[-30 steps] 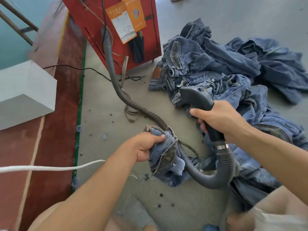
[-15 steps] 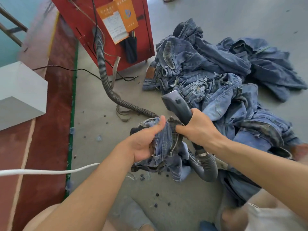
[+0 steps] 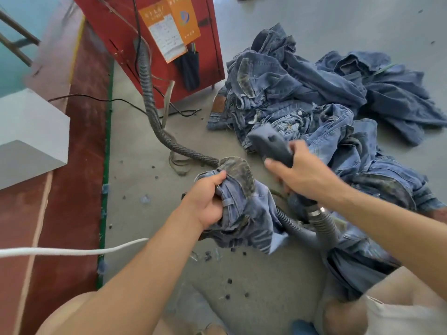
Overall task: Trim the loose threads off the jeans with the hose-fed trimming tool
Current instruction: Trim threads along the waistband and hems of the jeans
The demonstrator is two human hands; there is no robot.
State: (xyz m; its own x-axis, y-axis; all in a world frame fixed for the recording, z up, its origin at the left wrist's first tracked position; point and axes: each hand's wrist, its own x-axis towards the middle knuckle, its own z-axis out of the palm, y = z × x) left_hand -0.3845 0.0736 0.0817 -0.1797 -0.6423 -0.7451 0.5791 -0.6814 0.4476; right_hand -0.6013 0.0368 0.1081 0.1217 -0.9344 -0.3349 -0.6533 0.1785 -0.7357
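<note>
1. Denim fills most of what we see: a bunched pair of jeans [image 3: 244, 209] sits in front of us, low over the grey concrete floor [image 3: 145, 180].
2. We grip that bundle with our left hand [image 3: 205, 201], fingers curled tightly into the fabric near a dark worn patch at its top.
3. Our right hand [image 3: 302, 175] wraps round the grey handle of the trimming tool [image 3: 271, 143], fingers clenched on it; the tool's head points up and away, just right of the held jeans and apart from them.
4. From the handle's lower end a corrugated grey hose [image 3: 324, 228] loops down under the denim, then runs across the floor to a red machine cabinet [image 3: 121, 27].
5. An orange-and-white label card [image 3: 169, 32] hangs on the cabinet.
6. Behind the tool lies a large pile of jeans [image 3: 314, 93].
7. A white cord [image 3: 72, 250] crosses at lower left, and small dark scraps [image 3: 229, 281] dot the floor.
</note>
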